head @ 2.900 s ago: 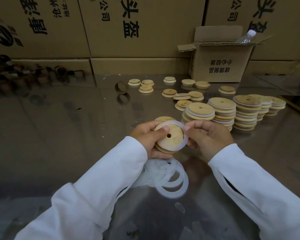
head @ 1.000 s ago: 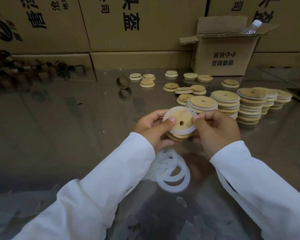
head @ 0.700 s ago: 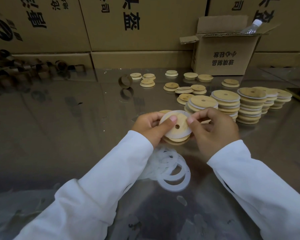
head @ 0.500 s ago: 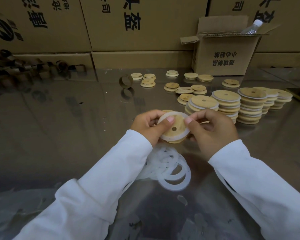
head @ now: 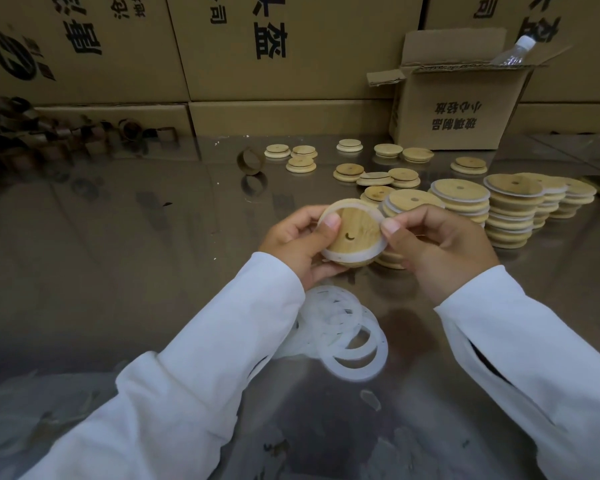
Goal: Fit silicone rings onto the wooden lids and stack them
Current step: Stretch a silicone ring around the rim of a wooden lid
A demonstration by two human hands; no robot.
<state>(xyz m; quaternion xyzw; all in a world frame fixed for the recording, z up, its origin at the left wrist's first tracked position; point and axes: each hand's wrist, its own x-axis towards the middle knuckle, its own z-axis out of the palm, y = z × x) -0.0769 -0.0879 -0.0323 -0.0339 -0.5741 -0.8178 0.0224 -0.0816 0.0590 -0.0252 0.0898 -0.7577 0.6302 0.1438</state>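
Head view: both my hands hold one wooden lid (head: 352, 233) above the table (head: 118, 237).
My left hand (head: 297, 242): grips the lid's left edge, thumb on its face.
My right hand (head: 437, 247): pinches the silicone ring (head: 357, 255) at the lid's right rim.
Pile of loose rings (head: 347, 341): just below my left wrist.
Tall lid stacks (head: 506, 216): beyond my right hand.

- I see the left hand (head: 298, 240) and right hand (head: 440, 251) holding one wooden lid (head: 352, 233) above the table (head: 118, 237), with both thumbs on its face.
- A white silicone ring (head: 357, 253) lies round the lid's edge.
- Loose rings (head: 347, 337) lie heaped near me, below the wrists.
- Stacks of ringed lids (head: 510, 216) stand just right of the hands.
- Single lids (head: 349, 172) lie scattered farther back.
- An open carton (head: 454, 109) holding a bottle (head: 515, 51) stands far right.
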